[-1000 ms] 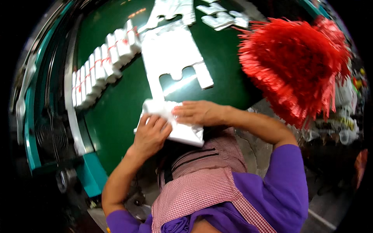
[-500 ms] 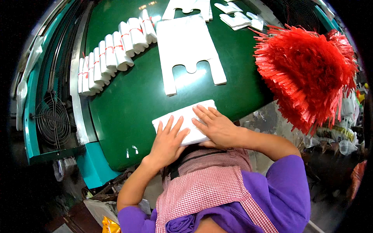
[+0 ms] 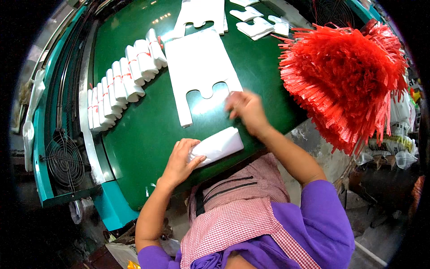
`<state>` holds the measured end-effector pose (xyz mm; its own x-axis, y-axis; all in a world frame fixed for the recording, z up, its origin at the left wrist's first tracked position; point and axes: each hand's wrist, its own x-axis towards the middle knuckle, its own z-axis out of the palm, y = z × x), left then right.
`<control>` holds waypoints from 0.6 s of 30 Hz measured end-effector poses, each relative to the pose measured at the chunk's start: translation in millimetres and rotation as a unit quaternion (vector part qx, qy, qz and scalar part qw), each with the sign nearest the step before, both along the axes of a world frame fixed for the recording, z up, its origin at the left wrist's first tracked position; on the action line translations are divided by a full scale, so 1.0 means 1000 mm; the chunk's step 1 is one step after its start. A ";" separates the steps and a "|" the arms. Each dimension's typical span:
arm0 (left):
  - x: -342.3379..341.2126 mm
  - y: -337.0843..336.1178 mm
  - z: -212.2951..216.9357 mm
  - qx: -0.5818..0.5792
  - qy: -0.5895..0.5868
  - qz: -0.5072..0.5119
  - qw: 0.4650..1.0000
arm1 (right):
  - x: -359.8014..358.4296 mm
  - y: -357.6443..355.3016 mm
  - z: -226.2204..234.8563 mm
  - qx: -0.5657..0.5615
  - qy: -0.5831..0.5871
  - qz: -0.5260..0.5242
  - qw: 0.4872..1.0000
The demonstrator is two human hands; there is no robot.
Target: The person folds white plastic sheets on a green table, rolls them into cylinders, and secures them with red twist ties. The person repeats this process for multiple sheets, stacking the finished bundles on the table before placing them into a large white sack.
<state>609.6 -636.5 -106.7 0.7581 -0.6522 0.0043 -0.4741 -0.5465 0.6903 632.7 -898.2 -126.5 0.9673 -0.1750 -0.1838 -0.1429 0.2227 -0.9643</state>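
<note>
My left hand (image 3: pixel 181 159) grips the left end of a folded white bundle of plastic bags (image 3: pixel 220 145), lying near the front edge of the green table (image 3: pixel 134 166). The fingers are over its far side and the thumb is on its near side. My right hand (image 3: pixel 249 112) is lifted off the bundle, close to the right handle of a flat stack of white T-shirt bags (image 3: pixel 204 65). Motion blurs its fingers, so I cannot make out whether they hold anything.
A row of rolled white bundles (image 3: pixel 117 86) with red ties runs along the left. At the right hangs a thick bunch of red plastic strips (image 3: pixel 345 85). Small white cut pieces (image 3: pixel 256 28) and another bag stack (image 3: pixel 201 12) lie at the back. A metal rail (image 3: pixel 89 148) edges the table.
My right hand has left the bundle and moved up and away from me. The bundle is now narrower, folded over, with my left hand alone on it.
</note>
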 end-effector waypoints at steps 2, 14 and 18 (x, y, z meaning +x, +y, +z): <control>0.005 -0.007 0.012 0.047 0.084 -0.021 0.995 | 0.033 -0.039 0.002 0.214 -0.134 -0.160 0.954; -0.073 0.037 -0.019 -0.307 0.275 0.239 0.879 | 0.056 0.004 -0.018 0.061 -0.111 -0.249 0.960; -0.065 0.058 0.000 -0.444 0.429 0.206 0.759 | -0.022 0.079 0.016 -0.295 -0.081 0.288 0.907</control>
<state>544.4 -578.7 -106.3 0.8688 -0.3883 -0.3073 0.4435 0.3343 0.8316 611.0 -819.5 -110.1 0.9353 0.3470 -0.0694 0.0832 -0.4062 -0.9100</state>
